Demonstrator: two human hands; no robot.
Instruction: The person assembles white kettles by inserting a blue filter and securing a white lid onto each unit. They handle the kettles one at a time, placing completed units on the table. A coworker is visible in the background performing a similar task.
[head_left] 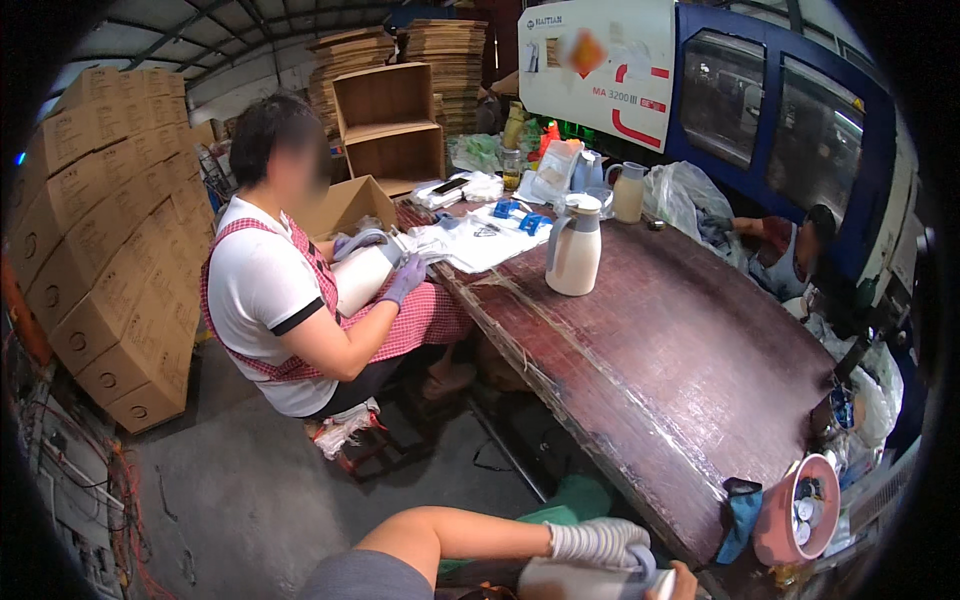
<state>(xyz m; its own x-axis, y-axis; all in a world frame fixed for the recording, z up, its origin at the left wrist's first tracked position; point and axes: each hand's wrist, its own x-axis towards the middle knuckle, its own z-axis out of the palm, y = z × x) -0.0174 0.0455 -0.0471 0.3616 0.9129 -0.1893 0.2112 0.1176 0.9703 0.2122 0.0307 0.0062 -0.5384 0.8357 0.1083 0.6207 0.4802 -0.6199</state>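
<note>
- While clutter (540, 180) covers its far end, a long reddish-brown table (690, 320) spans the right.
- Seated co-worker (270, 260), holding a pale jug (362, 280).
- Pink bucket (775, 515), at the table's near end.
- White-and-grey jug (555, 577), on its side at the lower edge, near the table.
- Left hand (608, 545), in a striped glove (572, 541), over this jug; I cannot tell whether clamped.
- Right hand (685, 580), bare fingers at its end; grip likewise unclear.

Here's the scuffed brown table (690, 330)!
Up top stands a grey-and-white pitcher (574, 248), a cream jug (628, 195) behind it, white bags (485, 253) spread left.
</note>
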